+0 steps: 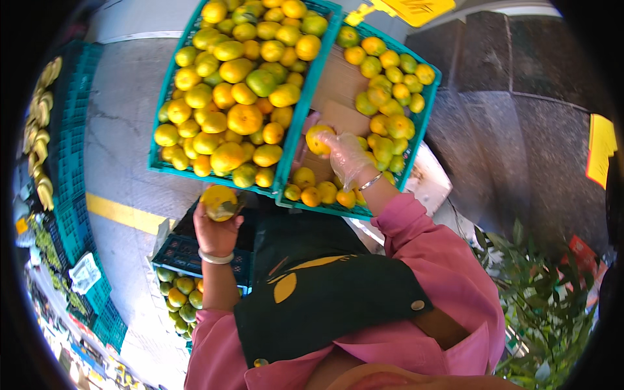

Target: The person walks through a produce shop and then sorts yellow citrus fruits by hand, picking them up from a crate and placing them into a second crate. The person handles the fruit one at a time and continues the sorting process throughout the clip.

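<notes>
My left hand (214,234), bare with a pale bangle at the wrist, holds a yellow mandarin (219,202) that has a dark greenish patch on its skin. It is just below the front rim of a teal plastic crate (163,167) heaped with yellow and green mandarins. In a clear plastic glove, my right hand (347,155) grips another mandarin (319,139). That one is over the right-hand teal crate (420,141), where bare cardboard (341,80) shows in the middle. Loose mandarins (390,102) lie along its right side and front.
Below my left forearm, more green-orange mandarins (181,297) sit beside a dark blue crate (202,256). Bananas (40,136) line stacked teal crates (70,161) at the far left. A yellow sign (414,9) stands at the back; leafy plants (541,302) are at lower right.
</notes>
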Demonstrator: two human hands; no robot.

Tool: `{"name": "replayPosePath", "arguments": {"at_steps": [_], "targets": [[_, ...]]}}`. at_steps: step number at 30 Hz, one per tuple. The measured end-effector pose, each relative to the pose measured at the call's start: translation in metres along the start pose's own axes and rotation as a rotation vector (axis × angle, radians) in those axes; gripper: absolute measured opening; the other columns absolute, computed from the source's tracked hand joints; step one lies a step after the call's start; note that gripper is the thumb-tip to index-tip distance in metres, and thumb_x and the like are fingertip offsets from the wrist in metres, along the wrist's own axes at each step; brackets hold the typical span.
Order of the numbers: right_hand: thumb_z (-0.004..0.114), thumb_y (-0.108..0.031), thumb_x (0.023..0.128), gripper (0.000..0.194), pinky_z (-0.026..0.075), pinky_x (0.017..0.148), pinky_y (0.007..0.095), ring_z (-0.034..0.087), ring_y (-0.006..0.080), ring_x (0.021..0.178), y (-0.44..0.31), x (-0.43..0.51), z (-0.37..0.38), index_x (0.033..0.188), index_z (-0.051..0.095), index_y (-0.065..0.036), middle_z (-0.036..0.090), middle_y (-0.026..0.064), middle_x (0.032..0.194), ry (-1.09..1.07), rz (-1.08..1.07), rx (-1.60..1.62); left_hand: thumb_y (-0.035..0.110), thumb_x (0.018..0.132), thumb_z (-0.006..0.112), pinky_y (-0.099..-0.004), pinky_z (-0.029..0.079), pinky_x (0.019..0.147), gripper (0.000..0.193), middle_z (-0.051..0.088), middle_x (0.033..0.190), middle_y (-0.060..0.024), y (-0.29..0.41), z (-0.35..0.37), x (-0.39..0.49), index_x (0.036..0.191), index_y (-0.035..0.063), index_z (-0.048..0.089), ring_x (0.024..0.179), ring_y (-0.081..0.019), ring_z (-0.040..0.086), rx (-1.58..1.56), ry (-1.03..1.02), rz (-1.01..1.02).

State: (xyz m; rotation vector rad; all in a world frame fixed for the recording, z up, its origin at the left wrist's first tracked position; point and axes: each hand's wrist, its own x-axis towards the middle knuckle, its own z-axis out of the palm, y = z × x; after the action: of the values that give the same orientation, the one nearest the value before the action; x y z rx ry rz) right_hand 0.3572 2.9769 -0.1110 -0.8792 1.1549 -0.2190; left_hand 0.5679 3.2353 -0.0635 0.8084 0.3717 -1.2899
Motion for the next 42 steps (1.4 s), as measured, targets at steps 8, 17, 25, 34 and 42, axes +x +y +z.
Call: {"name": "replayPosePath", "arguments": {"at_steps": [8, 17, 25, 34, 42], "targets": [[0.067, -0.018, 0.083, 0.046, 0.049, 0.083, 0.0371, 0.062, 0.0289, 0.093, -0.084, 0.068, 0.100, 0.122, 0.051, 0.000, 0.062, 0.0179, 0.103, 0.004, -0.762, -0.380, 0.047, 0.090, 0.052, -0.0391, 0.058, 0.067, 0.057, 0.058, 0.123, -0.0105, 0.003, 0.006, -0.001, 0.139, 0.0192, 0.040, 0.104, -0.0270, 0.062, 0.037, -0.031, 0.012], [0.046, -0.036, 0.096, 0.049, 0.040, 0.103, 0.0375, 0.044, 0.0300, 0.129, -0.103, 0.135, 0.115, 0.139, 0.043, -0.013, 0.036, 0.0107, 0.149, 0.160, -0.833, -1.328, 0.046, 0.089, 0.053, -0.0389, 0.058, 0.065, 0.055, 0.059, 0.121, -0.0138, 0.035, -0.023, -0.014, 0.135, 0.0187, 0.044, 0.107, -0.0285, 0.060, -0.049, 0.025, 0.113], [0.064, -0.043, 0.082, 0.060, 0.042, 0.096, 0.0454, 0.049, 0.0377, 0.119, -0.082, 0.110, -0.038, 0.127, 0.052, -0.006, 0.053, 0.0219, 0.129, 0.922, -0.665, -1.295, 0.044, 0.091, 0.051, -0.0390, 0.058, 0.065, 0.055, 0.056, 0.124, -0.0155, 0.047, -0.030, -0.009, 0.139, 0.0185, 0.041, 0.109, -0.0301, 0.058, -0.075, 0.028, 0.125], [0.068, -0.053, 0.072, 0.079, 0.048, 0.087, 0.0404, 0.062, 0.0318, 0.102, -0.043, 0.079, -0.134, 0.138, 0.046, -0.015, 0.064, 0.0179, 0.113, 0.487, -0.098, -1.227, 0.048, 0.091, 0.051, -0.0357, 0.056, 0.065, 0.056, 0.057, 0.124, -0.0118, 0.019, -0.006, 0.017, 0.139, 0.0216, 0.041, 0.107, -0.0311, 0.059, 0.048, 0.046, 0.020], [0.073, -0.045, 0.070, 0.087, 0.045, 0.096, 0.0373, 0.056, 0.0337, 0.113, -0.024, 0.095, -0.097, 0.142, 0.036, -0.015, 0.050, 0.0185, 0.132, 0.476, 0.001, -1.159, 0.046, 0.091, 0.051, -0.0369, 0.057, 0.064, 0.057, 0.052, 0.130, -0.0105, -0.007, 0.019, 0.028, 0.141, 0.0201, 0.039, 0.111, -0.0311, 0.056, 0.093, -0.001, -0.065]]}}
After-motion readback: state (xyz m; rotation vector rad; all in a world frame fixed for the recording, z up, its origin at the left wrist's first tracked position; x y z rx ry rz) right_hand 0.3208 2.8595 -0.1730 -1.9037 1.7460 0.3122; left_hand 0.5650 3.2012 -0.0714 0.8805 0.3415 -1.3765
